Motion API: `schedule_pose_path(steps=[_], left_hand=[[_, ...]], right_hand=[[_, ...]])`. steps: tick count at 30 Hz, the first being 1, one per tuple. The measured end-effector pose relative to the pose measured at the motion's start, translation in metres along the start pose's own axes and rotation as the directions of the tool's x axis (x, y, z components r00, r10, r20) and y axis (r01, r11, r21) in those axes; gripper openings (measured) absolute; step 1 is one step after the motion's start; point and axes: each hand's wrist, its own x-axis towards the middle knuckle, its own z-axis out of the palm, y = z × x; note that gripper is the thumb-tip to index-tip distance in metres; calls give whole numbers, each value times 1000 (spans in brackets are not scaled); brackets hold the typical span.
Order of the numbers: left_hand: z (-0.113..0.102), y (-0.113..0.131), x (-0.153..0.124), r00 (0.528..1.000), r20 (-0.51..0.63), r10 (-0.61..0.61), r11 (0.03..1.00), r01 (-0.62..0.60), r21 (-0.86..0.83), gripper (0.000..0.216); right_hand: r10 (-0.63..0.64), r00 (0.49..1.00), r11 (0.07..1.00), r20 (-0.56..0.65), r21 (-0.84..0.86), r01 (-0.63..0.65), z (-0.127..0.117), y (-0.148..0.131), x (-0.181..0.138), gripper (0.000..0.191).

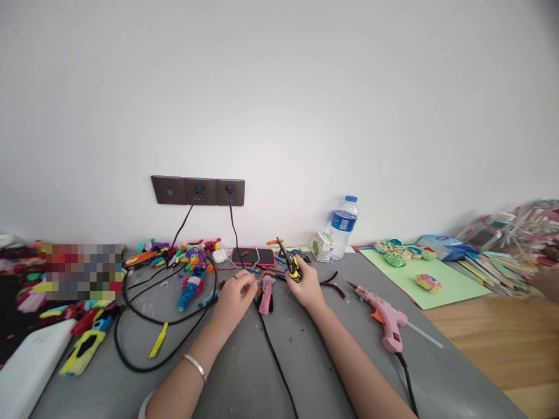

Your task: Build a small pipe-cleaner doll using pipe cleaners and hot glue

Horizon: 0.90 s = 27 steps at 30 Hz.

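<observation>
My right hand (308,287) is closed around pliers (285,252) with black and yellow handles, their dark jaws pointing up and to the left. Above the grey table, my left hand (236,295) is pinched, thumb and fingers together; what they hold, if anything, is too small to make out. Beside its fingertips is a pink fuzzy pipe-cleaner figure (266,294); I cannot tell whether they touch. Just behind the hands lie a phone with a pink edge (252,256) and several coloured pipe cleaners. A short brown pipe-cleaner piece (335,288) is right of my right hand.
A pink glue gun (390,322) with its cord lies at right. A water bottle (343,228) and small box (322,247) stand by the wall. Black cables (148,369) loop at left near a blue figure (191,289). Another person's hand (545,282) shows at far right.
</observation>
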Motion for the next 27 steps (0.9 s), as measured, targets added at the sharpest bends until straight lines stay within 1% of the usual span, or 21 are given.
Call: schedule_pose_path(steps=[3,5,10,14,20,24,27], left_hand=[[-1,3,0,1000,-5,-14,1000,14,-5,17],[-2,4,0,1000,8,-10,1000,10,-7,16],[-1,1,0,999,38,38,999,-38,-9,25],[0,-4,-1,998,30,57,998,-56,-6,30],[0,-5,-1,999,19,33,999,-34,11,39],[-1,-1,0,1000,-24,5,999,-4,32,33],[-1,-1,0,999,-32,-7,1000,8,24,27]], right_hand=[[-2,1000,1000,3,0,2,0,-1,0,9],[-6,1000,1000,0,-5,6,0,-1,0,9],[-9,1000,1000,0,-5,9,0,1,0,9],[-4,1000,1000,1,-2,4,1,2,0,9],[-4,1000,1000,4,-2,4,0,1,0,10],[3,1000,1000,7,0,-3,0,0,0,10],[8,1000,1000,12,1,-8,0,0,0,10]])
